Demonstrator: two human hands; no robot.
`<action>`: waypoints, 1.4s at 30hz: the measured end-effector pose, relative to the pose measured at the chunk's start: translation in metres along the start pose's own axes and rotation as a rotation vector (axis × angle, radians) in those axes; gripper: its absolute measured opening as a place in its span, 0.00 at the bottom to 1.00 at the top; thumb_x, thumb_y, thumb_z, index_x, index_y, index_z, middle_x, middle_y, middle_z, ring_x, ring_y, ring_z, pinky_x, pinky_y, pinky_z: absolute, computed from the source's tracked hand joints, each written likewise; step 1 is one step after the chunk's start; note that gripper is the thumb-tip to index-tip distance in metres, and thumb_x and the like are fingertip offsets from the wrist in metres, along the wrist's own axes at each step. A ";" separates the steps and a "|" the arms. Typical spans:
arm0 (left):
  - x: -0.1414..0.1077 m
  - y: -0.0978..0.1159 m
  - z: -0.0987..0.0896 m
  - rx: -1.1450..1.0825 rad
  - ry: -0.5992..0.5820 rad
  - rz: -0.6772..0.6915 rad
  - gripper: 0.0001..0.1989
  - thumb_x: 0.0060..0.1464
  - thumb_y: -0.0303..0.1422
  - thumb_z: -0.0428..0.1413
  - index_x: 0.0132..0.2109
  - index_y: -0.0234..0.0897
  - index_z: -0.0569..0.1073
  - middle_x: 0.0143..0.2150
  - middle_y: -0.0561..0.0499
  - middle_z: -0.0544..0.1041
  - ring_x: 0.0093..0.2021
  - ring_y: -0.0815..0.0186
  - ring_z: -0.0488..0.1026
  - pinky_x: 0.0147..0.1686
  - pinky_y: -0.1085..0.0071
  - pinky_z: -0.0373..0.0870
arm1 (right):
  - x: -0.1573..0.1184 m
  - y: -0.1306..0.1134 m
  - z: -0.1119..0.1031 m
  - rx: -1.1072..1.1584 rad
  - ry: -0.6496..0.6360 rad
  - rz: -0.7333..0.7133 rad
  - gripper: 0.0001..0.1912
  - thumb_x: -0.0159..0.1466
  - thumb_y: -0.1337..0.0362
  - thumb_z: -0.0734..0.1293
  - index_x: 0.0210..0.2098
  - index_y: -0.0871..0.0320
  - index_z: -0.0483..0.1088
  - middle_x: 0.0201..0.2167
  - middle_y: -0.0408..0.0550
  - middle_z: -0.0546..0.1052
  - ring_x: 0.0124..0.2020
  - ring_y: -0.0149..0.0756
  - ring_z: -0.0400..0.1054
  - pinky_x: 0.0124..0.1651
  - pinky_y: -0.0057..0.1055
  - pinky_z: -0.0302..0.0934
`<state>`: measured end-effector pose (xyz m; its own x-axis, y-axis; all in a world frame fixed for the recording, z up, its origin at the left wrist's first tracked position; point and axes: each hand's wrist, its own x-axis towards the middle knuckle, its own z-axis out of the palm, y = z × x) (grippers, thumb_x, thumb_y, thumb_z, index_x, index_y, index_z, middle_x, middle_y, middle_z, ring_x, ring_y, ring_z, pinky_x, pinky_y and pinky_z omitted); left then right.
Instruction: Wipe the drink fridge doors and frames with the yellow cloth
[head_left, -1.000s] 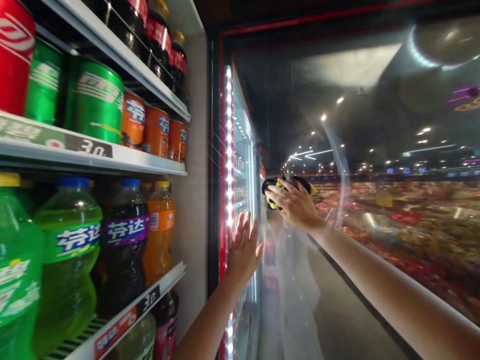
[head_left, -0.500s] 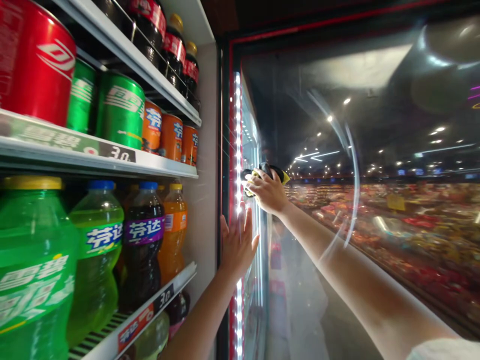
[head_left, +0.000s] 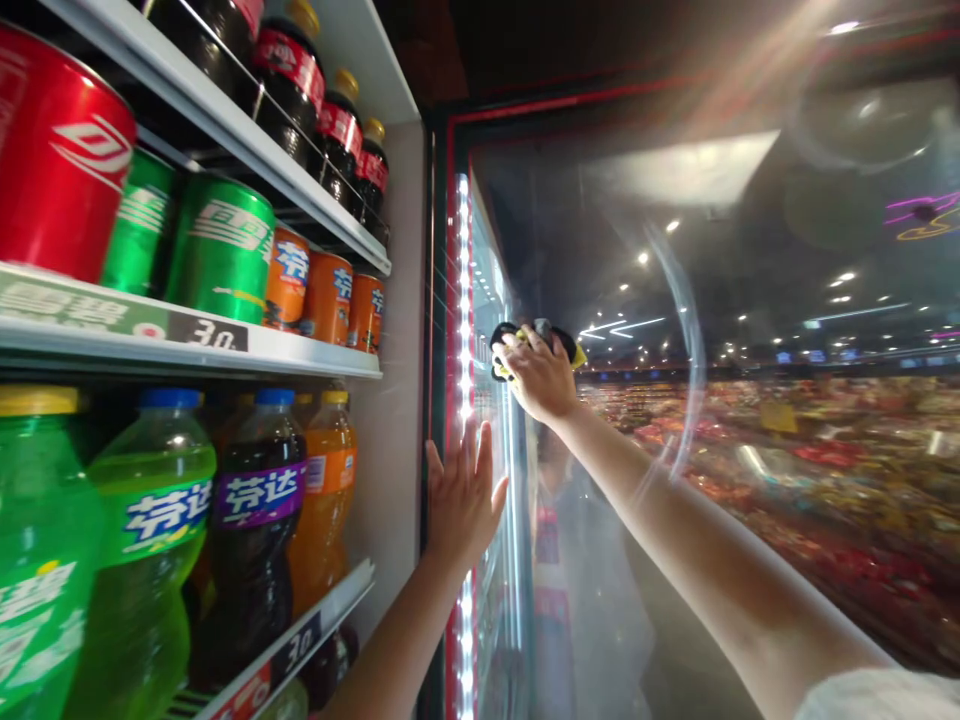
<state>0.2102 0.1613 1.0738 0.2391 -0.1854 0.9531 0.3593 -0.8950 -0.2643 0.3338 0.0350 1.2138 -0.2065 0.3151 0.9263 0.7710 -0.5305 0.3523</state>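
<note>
Black and yellow, a bunched, soft-looking fabric cloth [head_left: 568,345] sits under the bare right hand [head_left: 538,375] at a clear glass door [head_left: 600,250] framed in black and red, near a bright white strip of lights [head_left: 465,300]. Watching from a distance through the head camera, I see that hand's fingers laid over the wad, holding it from the back, with a yellow corner poking out to the right and a dark fold to the left; its contact with the pane is hidden from me. The bare left hand [head_left: 461,500] holds nothing: its fingers are spread and raised lower down by the lit edge, though I cannot tell whether the palm touches anything. I judge the cloth light, limp and hard to damage; whether it is damp, I cannot tell. My preferred hold is the one shown, fingers broad across the thick middle, loose corners tucked in, since gripping one thin edge would likely let the rest fold or slip. The pane, crossed by a pale curved streak [head_left: 690,340], should be stiff, slick and breakable, calling for even pressure. To the left, an orange plastic bottle with a yellow cap [head_left: 324,500] stands on a white shelf [head_left: 358,592], apart from both hands.
</note>
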 end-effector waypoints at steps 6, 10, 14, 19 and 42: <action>0.004 0.012 0.005 -0.059 0.052 0.014 0.43 0.68 0.36 0.51 0.77 0.39 0.32 0.78 0.37 0.47 0.77 0.45 0.46 0.73 0.35 0.39 | -0.040 -0.007 -0.008 -0.024 -0.014 0.088 0.30 0.70 0.69 0.61 0.70 0.51 0.61 0.69 0.55 0.68 0.73 0.58 0.53 0.70 0.69 0.45; 0.018 0.023 0.017 -0.102 0.076 0.058 0.44 0.68 0.35 0.52 0.77 0.37 0.32 0.78 0.36 0.48 0.77 0.45 0.44 0.73 0.38 0.45 | -0.022 0.016 -0.016 -0.035 -0.089 -0.045 0.32 0.70 0.70 0.61 0.71 0.43 0.60 0.70 0.46 0.67 0.74 0.52 0.53 0.72 0.63 0.45; 0.030 0.041 0.026 -0.142 0.100 0.078 0.44 0.68 0.37 0.51 0.77 0.37 0.31 0.78 0.36 0.47 0.78 0.45 0.43 0.73 0.36 0.41 | -0.025 0.056 -0.030 -0.117 0.048 0.168 0.31 0.70 0.67 0.62 0.71 0.48 0.60 0.71 0.49 0.66 0.73 0.55 0.53 0.72 0.63 0.47; 0.030 0.058 0.033 -0.177 0.116 0.086 0.43 0.68 0.37 0.51 0.78 0.39 0.34 0.78 0.38 0.49 0.78 0.49 0.41 0.75 0.41 0.37 | -0.070 0.055 -0.037 -0.150 0.047 0.262 0.31 0.69 0.68 0.62 0.71 0.52 0.60 0.71 0.53 0.66 0.73 0.58 0.51 0.71 0.66 0.47; 0.077 0.170 0.048 -0.405 0.138 0.177 0.42 0.69 0.36 0.51 0.78 0.39 0.34 0.78 0.38 0.49 0.78 0.49 0.40 0.74 0.39 0.38 | -0.094 0.202 -0.117 -0.263 0.145 0.529 0.27 0.72 0.63 0.59 0.70 0.46 0.62 0.71 0.47 0.65 0.73 0.56 0.53 0.70 0.64 0.52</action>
<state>0.3330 0.0147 1.0954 0.1329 -0.3769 0.9166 -0.0637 -0.9262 -0.3716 0.4384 -0.1935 1.2130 0.0702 -0.1447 0.9870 0.6208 -0.7682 -0.1568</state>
